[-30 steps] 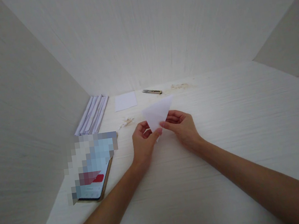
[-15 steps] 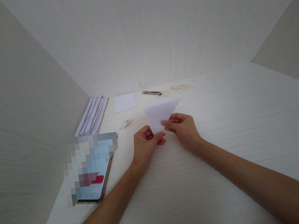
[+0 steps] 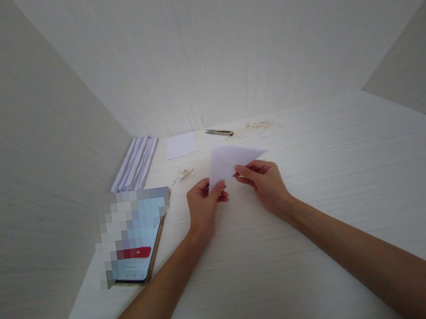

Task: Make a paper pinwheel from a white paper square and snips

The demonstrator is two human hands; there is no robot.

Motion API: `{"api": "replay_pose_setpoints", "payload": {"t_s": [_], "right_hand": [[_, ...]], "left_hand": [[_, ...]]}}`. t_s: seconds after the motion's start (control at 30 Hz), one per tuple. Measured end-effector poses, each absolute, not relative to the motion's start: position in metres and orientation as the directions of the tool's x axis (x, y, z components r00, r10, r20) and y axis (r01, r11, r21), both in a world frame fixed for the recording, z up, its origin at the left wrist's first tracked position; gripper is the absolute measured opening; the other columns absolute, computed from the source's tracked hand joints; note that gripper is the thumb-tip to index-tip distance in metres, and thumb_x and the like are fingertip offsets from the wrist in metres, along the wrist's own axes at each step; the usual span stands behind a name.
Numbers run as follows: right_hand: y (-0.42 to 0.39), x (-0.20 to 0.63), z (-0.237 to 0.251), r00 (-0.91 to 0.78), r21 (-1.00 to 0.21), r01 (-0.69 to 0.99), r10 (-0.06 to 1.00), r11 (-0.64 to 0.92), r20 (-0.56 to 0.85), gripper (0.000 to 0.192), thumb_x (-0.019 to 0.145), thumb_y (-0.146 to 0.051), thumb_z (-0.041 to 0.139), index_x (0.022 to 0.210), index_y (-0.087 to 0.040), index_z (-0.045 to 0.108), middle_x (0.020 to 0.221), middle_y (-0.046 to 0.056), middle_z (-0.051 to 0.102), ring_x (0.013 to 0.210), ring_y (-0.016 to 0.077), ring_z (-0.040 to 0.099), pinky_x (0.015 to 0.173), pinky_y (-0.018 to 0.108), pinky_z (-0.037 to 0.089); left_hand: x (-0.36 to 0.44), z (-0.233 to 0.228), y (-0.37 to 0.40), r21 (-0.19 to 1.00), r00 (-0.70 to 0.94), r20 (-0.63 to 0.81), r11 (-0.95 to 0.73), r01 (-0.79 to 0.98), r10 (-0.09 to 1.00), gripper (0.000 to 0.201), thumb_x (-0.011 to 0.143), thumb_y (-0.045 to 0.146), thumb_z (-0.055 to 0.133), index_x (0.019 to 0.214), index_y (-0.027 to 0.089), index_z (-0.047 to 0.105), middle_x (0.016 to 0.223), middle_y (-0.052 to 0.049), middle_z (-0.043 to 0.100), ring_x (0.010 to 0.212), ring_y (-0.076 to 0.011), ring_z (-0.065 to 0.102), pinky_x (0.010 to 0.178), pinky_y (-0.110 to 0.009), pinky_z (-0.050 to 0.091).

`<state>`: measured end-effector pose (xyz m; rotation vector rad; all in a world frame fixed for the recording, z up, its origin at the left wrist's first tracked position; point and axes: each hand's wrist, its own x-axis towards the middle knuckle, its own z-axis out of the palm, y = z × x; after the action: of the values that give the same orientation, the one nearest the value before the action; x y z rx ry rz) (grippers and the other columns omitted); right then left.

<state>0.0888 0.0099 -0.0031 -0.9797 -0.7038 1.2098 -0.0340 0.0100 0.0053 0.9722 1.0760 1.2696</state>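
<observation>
A person's two bare hands held a folded white paper triangle (image 3: pixel 232 160) just above a pale wood-grain tabletop (image 3: pixel 317 177), seen from a head-worn camera. The left hand (image 3: pixel 203 206) pinched the triangle's lower left corner, its grip pressed together with the thumb on the near face and the fingers curled behind. The right hand (image 3: pixel 263 181) pinched the lower edge a little to the right, thumb and fingertips closed on the sheet, while the triangle's long point reached out to the right past the knuckles. The paper stood tilted up off the surface, between the two hands and in front of them.

Farther back, near the wall, lay a small flat white sheet (image 3: pixel 182 145) and, just beside it to the right, a small metal cutter (image 3: pixel 219 132). A sheaf of folded white paper strips (image 3: pixel 135 163) rested along the left wall. A phone (image 3: pixel 141 252), its screen partly pixelated, lay on the tabletop near the left forearm. Small pale scraps (image 3: pixel 183 174) sat between the strips and the hands.
</observation>
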Motion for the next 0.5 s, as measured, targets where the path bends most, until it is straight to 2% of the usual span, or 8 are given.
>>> {"api": "replay_pose_setpoints", "payload": {"t_s": [0.1, 0.17, 0.33, 0.4, 0.5], "right_hand": [[0.008, 0.086, -0.002, 0.216, -0.947, -0.319, 0.975, 0.025, -0.047, 0.015, 0.050, -0.024, 0.073, 0.056, -0.015, 0.062, 0.055, -0.001, 0.060, 0.050, 0.0090, 0.052, 0.048, 0.022, 0.044], [0.005, 0.084, 0.000, 0.211, -0.964, -0.264, 0.977, 0.023, -0.035, 0.015, 0.052, -0.024, 0.071, 0.052, -0.014, 0.060, 0.050, -0.002, 0.056, 0.045, 0.0081, 0.048, 0.043, 0.021, 0.041], [0.002, 0.078, 0.003, 0.126, -0.962, -0.272, 0.992, 0.021, -0.014, 0.016, 0.057, -0.026, 0.067, 0.052, -0.014, 0.058, 0.047, -0.002, 0.054, 0.043, 0.0074, 0.045, 0.042, 0.021, 0.037], [0.003, 0.078, 0.001, 0.107, -0.953, -0.302, 0.994, 0.027, -0.006, 0.017, 0.057, -0.027, 0.066, 0.052, -0.014, 0.057, 0.047, -0.003, 0.053, 0.043, 0.0071, 0.044, 0.042, 0.021, 0.036], [0.004, 0.080, -0.003, 0.147, -0.940, -0.338, 0.989, 0.040, -0.011, 0.017, 0.056, -0.024, 0.068, 0.050, -0.014, 0.056, 0.046, -0.003, 0.052, 0.042, 0.0070, 0.044, 0.041, 0.022, 0.035]], "left_hand": [[-0.036, 0.006, 0.014, 0.914, -0.108, -0.110, 0.058, -0.401, 0.988, 0.017, 0.051, 0.018, 0.071, 0.062, 0.012, 0.060, 0.051, 0.004, 0.057, 0.043, -0.0035, 0.048, 0.042, -0.014, 0.039], [-0.035, 0.007, 0.015, 0.872, -0.085, -0.158, 0.099, -0.479, 0.984, 0.018, 0.048, 0.018, 0.073, 0.059, 0.012, 0.059, 0.051, 0.003, 0.057, 0.043, -0.0027, 0.048, 0.042, -0.013, 0.038], [-0.028, 0.006, 0.012, 0.888, 0.131, -0.144, 0.186, -0.421, 0.981, 0.016, 0.051, 0.021, 0.072, 0.056, 0.010, 0.061, 0.050, 0.001, 0.059, 0.041, -0.0038, 0.047, 0.039, -0.016, 0.036], [-0.027, 0.005, 0.011, 0.896, 0.135, -0.143, 0.186, -0.402, 0.980, 0.016, 0.052, 0.022, 0.071, 0.055, 0.010, 0.062, 0.049, 0.000, 0.059, 0.040, -0.0044, 0.047, 0.039, -0.017, 0.036], [-0.030, 0.004, 0.014, 0.891, 0.054, -0.159, 0.167, -0.421, 0.986, 0.017, 0.050, 0.022, 0.072, 0.052, 0.010, 0.061, 0.047, 0.000, 0.059, 0.038, -0.0045, 0.047, 0.039, -0.017, 0.037]]}}
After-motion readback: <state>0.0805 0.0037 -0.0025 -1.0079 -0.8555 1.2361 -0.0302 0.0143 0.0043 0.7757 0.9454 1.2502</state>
